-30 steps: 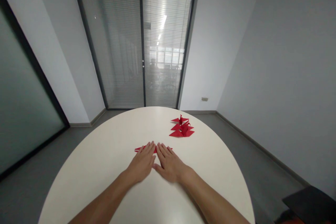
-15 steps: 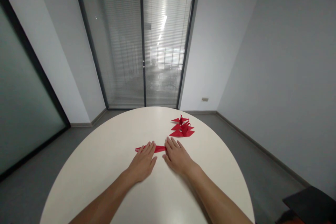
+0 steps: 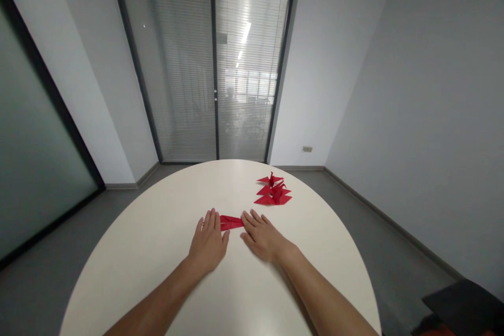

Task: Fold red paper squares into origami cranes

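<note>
A narrow strip of folded red paper (image 3: 231, 222) lies flat on the white round table (image 3: 220, 294), its long side running left to right. My left hand (image 3: 208, 241) rests palm down over its left end, fingers stretched out and covering that part. At the right end, the outstretched fingertips of my right hand (image 3: 262, 234) press on the paper. Only the middle of the strip shows between the hands. Beyond my right hand stand several red origami cranes (image 3: 275, 194), close together.
Behind the table is a dark-framed glass partition (image 3: 216, 63) with blinds. A frosted glass panel (image 3: 35, 131) stands at the left. Something black and flat (image 3: 466, 304) juts in at the lower right. A wall socket (image 3: 307, 149) sits low on the back wall.
My left hand has slid left along the red paper, uncovering more of its middle. My right hand has shifted slightly left onto its right end. The cranes have stayed put.
</note>
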### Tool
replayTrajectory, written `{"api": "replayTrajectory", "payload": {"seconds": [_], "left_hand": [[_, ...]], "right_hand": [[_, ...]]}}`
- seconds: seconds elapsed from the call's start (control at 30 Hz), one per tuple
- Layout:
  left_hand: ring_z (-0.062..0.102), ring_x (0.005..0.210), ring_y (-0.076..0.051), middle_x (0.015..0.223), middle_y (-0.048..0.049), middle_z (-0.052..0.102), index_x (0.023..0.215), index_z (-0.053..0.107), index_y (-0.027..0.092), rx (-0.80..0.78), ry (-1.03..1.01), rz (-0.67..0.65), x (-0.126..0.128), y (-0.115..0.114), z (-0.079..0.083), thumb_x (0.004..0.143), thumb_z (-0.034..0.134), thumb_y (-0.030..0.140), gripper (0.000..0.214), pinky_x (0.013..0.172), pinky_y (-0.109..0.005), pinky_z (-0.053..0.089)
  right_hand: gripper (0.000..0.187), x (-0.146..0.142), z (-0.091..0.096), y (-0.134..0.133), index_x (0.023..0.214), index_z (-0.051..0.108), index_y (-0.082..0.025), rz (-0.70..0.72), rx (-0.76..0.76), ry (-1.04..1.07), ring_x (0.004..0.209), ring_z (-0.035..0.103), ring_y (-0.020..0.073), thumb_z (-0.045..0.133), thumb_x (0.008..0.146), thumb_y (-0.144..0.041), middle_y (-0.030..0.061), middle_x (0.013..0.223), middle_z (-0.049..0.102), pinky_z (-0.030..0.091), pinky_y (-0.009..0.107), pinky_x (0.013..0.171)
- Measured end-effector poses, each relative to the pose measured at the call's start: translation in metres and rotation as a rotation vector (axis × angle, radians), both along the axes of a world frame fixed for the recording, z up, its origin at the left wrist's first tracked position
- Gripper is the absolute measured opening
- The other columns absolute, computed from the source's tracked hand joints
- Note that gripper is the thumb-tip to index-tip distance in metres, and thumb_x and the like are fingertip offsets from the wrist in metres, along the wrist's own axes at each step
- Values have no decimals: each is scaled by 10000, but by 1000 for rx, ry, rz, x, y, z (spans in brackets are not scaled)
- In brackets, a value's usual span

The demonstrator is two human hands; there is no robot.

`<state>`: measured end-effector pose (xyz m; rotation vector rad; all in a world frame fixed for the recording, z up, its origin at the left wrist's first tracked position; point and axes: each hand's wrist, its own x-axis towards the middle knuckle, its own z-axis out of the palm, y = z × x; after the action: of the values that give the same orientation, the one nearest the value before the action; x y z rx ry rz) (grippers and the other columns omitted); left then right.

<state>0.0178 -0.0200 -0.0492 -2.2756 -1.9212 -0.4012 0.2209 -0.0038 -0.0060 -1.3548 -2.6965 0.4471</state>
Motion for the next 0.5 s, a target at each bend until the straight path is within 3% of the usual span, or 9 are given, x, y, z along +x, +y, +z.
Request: {"api": "replayTrajectory", "payload": {"seconds": [0.13,0.27,0.5], "left_hand": [[246,1472,-289,1580,-159,288,1489,343,72,91,-42,-184,4,2,4,945,409,282,587,1185,-493,267],[315,1447,-260,1555,-139,352,1460,405,108,-53,-102,-319,5,4,2,969,378,274,519,1168,-465,319],[357,1427,-244,1519,-132,415,1413,478,123,-112,-192,-348,-1,12,-3,989,326,225,462,1165,-455,332]], "right_hand": [[651,-1,-2,0,1552,212,-121,-11,5,-16,1494,122,331,217,1011,-481,120,1611,189,149,532,1198],[630,-3,-7,0,1546,239,-125,-14,37,-23,1488,154,332,231,1012,-458,124,1607,211,171,538,1188],[426,-7,-4,12,1341,578,-158,76,260,99,1311,476,274,386,988,-300,122,1388,576,323,432,1108]]}}
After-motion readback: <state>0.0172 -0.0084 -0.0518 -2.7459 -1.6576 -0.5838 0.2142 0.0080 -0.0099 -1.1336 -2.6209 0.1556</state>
